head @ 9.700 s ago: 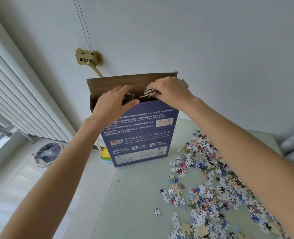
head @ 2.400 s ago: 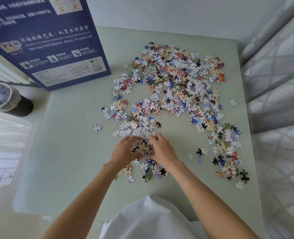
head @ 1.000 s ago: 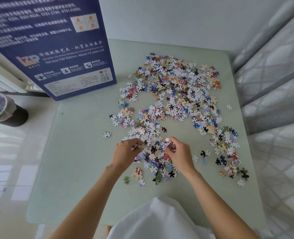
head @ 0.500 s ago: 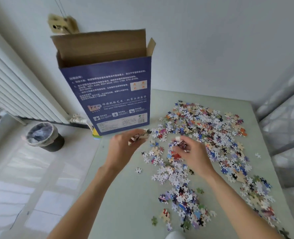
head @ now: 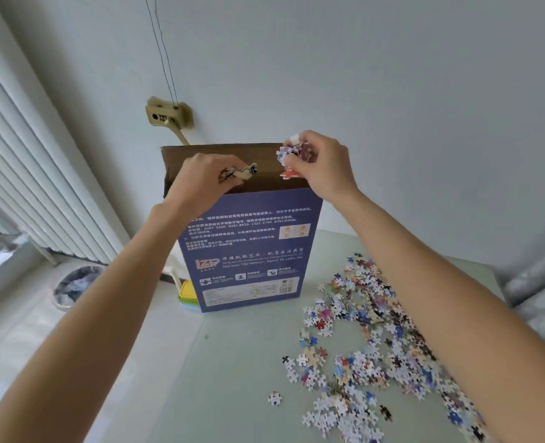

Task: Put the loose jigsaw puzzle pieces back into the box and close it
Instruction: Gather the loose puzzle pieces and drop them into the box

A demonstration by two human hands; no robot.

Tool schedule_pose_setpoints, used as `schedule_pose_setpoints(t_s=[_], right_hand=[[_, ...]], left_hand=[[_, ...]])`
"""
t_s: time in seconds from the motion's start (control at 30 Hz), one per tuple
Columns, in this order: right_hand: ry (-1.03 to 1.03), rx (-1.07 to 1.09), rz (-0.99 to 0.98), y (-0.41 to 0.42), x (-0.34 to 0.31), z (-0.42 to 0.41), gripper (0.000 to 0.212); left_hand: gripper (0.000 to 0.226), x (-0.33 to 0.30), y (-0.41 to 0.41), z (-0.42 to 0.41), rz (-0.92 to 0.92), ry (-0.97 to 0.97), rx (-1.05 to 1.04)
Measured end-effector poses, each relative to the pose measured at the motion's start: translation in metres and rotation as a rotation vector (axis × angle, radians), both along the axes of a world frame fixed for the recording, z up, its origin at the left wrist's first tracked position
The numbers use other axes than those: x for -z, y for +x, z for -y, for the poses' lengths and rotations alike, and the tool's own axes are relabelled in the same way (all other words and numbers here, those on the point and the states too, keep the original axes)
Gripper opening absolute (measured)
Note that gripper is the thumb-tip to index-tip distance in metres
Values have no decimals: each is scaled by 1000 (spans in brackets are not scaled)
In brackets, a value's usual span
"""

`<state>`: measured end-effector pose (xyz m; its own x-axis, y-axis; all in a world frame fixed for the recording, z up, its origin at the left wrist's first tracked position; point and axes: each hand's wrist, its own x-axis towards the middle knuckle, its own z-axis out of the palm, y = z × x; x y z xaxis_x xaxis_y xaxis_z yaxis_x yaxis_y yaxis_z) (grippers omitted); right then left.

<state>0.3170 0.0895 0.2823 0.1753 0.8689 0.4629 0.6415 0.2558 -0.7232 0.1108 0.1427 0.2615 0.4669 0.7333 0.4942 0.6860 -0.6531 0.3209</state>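
A tall blue puzzle box (head: 249,251) stands upright at the table's far left edge, its brown top flap (head: 258,155) open. My left hand (head: 201,180) grips a small clump of puzzle pieces (head: 237,172) over the box's open top. My right hand (head: 322,164) holds another bunch of pieces (head: 288,158) above the opening's right end. Several loose pieces (head: 367,346) lie spread over the right half of the pale green table (head: 233,378). A single piece (head: 275,398) lies apart near the front.
A white radiator (head: 34,174) runs along the left wall. A bin with a dark liner (head: 73,287) stands on the floor below it. A beige wall fitting with cords (head: 167,115) hangs behind the box. Something yellow and green (head: 188,294) sits behind the box's left corner.
Both hands gathered pieces from the table, then rose with them to the box's open top. The view tilted up from the table to the box.
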Motion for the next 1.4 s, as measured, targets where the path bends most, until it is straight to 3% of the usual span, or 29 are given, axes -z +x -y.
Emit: schedule_pose_setpoints(t_s=[0.07, 0.2, 0.33, 0.4, 0.5, 0.63, 0.87, 1.0, 1.17, 1.27, 1.4], right_hand=[[106, -26, 199, -5, 4, -12, 15], [318, -277, 799, -4, 18, -33, 25], [234, -396, 1018, -5, 21, -45, 33], [138, -411, 956, -8, 20, -45, 26], [-80, -366, 680, -9, 15, -42, 20], [-166, -250, 648, -9, 13, -36, 31], [-196, 47, 676, -19, 19, -25, 52], [-165, 89, 648, -26, 26, -18, 33], [78, -12, 450, -21, 38, 36, 17], [78, 38, 405, -10, 72, 99, 19], [-231, 117, 305, 12, 140, 197, 23]], left_hand=[[22, 6, -4, -8, -56, -81, -21], [16, 11, -11, -12, -82, -177, 22], [16, 7, -17, -3, -32, -193, 50], [15, 9, -20, 1, -23, -190, 60], [12, 13, -22, 6, -21, -142, 52], [12, 15, -20, 11, -24, -63, 40], [14, 15, -14, 20, -34, 8, -5], [16, 19, -12, 23, -22, 70, -37], [22, 25, -5, 53, 55, 245, 0], [21, 37, 5, 93, 144, 193, 88], [23, 82, 23, 152, 191, -109, 232]])
